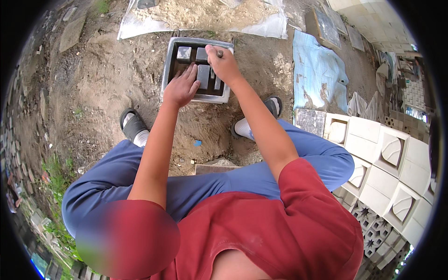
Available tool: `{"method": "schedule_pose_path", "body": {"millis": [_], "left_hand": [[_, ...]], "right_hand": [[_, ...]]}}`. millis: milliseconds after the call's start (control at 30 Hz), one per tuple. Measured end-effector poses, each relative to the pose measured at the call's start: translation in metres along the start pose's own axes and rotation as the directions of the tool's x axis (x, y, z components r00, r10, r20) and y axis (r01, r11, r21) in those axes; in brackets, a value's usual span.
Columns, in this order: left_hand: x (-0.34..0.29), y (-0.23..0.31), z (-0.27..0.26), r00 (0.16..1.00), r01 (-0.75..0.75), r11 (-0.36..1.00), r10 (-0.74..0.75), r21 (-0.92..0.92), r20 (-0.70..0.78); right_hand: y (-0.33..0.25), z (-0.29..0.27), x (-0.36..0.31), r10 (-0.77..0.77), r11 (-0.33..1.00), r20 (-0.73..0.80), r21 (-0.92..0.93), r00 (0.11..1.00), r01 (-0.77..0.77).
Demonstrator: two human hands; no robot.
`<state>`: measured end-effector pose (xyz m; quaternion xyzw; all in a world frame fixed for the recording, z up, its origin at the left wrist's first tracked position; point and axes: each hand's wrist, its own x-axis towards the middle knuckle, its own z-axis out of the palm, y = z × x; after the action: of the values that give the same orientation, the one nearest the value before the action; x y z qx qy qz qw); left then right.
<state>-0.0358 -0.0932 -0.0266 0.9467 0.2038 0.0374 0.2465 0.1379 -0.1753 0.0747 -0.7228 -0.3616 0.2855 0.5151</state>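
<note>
The right hand (224, 63) is curled shut around a small dark tool (219, 53), its tip poking out above the knuckles, over the far right part of a grey square mould (170, 60). The left hand (181, 86) lies flat with fingers spread, pressing on the mould's near left part, fingertips touching a grey block (203, 75) inside. Another grey block (184, 53) sits in the mould's far left corner. The mould rests on bare sandy ground (107, 79), between the person's two sandalled feet and a plastic sheet of sand (205, 16) beyond its far edge. Right of the person, pale cast tiles (387, 154) stand stacked, with a blue sheet (317, 70) lying beyond them.
</note>
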Motion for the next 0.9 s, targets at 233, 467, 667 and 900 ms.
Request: {"method": "schedule_pose_path", "body": {"millis": [233,467,667,900], "left_hand": [[0.005,0.006,-0.002,1.0,-0.012,1.0,0.011,-0.023,-0.02],[0.002,0.003,-0.001,0.999,-0.022,1.0,0.022,0.008,-0.04],[-0.004,-0.007,-0.005,1.0,0.017,0.999,-0.017,0.028,-0.012],[-0.002,-0.004,0.003,0.999,-0.004,0.999,0.006,0.039,-0.04]], "right_hand": [[0.013,0.003,-0.004,-0.006,1.0,0.021,-0.023,1.0,0.006],[0.004,0.008,-0.021,0.017,1.0,-0.013,-0.012,1.0,-0.017],[-0.023,0.014,-0.021,0.04,0.997,-0.029,0.059,0.999,-0.038],[-0.013,0.009,-0.015,0.071,0.997,0.036,-0.025,0.997,-0.07]]}}
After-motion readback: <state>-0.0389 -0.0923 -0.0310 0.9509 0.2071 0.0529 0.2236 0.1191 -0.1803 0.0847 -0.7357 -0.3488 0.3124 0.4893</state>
